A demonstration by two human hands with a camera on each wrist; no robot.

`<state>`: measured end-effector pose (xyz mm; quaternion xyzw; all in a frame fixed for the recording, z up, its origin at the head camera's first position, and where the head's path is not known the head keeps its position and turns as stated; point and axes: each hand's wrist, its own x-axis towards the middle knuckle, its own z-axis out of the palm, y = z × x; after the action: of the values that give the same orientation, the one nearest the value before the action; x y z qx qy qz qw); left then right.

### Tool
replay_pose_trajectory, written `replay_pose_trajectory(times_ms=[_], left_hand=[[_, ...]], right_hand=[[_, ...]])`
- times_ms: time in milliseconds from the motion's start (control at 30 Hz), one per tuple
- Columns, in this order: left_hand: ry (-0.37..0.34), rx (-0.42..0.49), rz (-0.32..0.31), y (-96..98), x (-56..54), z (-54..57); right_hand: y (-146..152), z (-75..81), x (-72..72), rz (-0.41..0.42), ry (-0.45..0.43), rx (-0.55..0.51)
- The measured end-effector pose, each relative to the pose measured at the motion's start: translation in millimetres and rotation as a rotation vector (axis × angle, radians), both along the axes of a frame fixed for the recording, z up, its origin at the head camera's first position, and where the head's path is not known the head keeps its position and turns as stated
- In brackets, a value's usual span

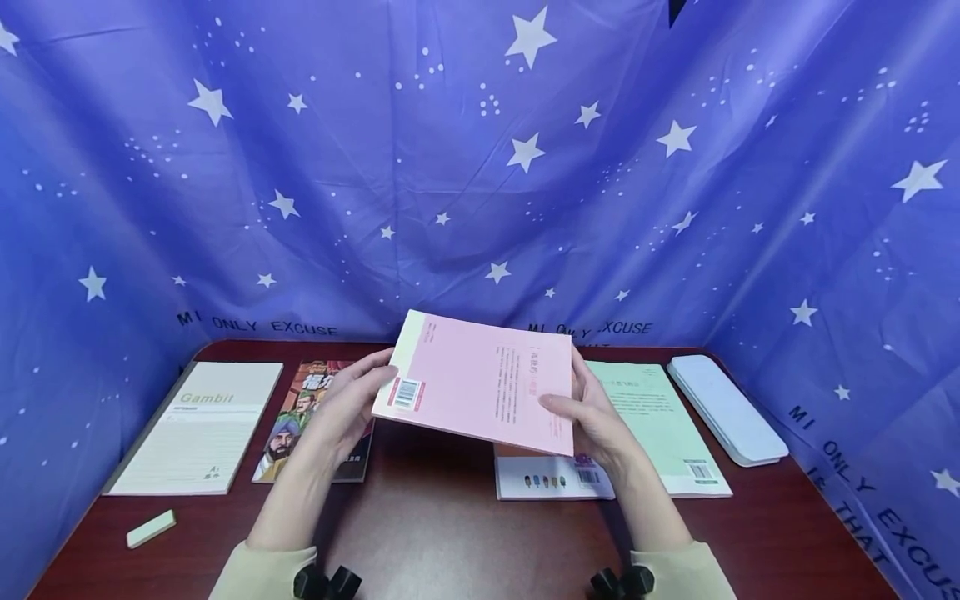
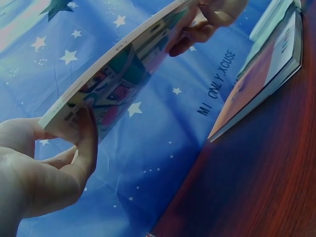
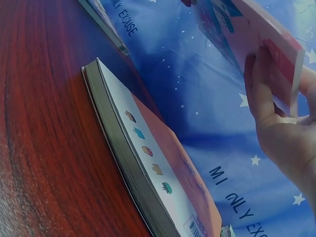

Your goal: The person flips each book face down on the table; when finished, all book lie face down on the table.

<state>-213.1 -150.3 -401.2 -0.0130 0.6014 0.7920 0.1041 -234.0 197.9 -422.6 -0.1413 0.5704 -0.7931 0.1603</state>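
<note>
Above the middle of the table both hands hold a pink book (image 1: 472, 379), its back cover with barcode and text facing up and tilted. At its left edge my left hand (image 1: 352, 400) grips it, thumb on the cover and fingers beneath. The right hand (image 1: 596, 417) pinches the right end the same way, thumb on top. In the left wrist view the colourful underside of the book (image 2: 118, 84) shows, with fingers of the left hand (image 2: 54, 168) against it. From the right wrist view, the right hand (image 3: 281, 113) has its fingers under the book (image 3: 281, 54).
A Gambit notebook (image 1: 202, 425) and an eraser-like pale green block (image 1: 152, 528) lie at the left, beside a comic-style book (image 1: 288, 433). To the right are a white-and-orange book (image 1: 540, 483), a green book (image 1: 660, 417) and a white case (image 1: 727, 408). A starry curtain (image 1: 450, 167) surrounds the table (image 1: 465, 542).
</note>
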Motion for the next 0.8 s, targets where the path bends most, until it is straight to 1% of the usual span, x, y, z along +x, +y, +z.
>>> replay_pose_trajectory(times_ms=[133, 233, 367, 567, 733, 800], left_hand=[[0.008, -0.022, -0.030, -0.7, 0.0, -1.5], [0.017, -0.041, -0.039, 0.1, -0.4, -1.5], [0.025, -0.047, -0.046, 1.5, -1.1, -0.7], [0.012, -0.060, -0.034, 4.8, -2.1, -0.3], [-0.013, -0.100, -0.021, 5.2, -1.3, 0.9], [-0.007, -0.107, -0.017, 3.8, -0.8, 2.5]], right_hand=[[1.0, -1.1, 0.1, -0.057, -0.026, 0.038], [1.8, -2.7, -1.0, -0.109, -0.037, 0.088], [2.5, -3.5, -3.1, -0.149, -0.035, 0.141], [2.5, -2.7, -3.2, -0.120, -0.001, 0.163], [-0.5, -1.1, -3.0, -0.117, -0.002, 0.168], [-2.7, -0.2, -4.1, -0.113, 0.001, 0.168]])
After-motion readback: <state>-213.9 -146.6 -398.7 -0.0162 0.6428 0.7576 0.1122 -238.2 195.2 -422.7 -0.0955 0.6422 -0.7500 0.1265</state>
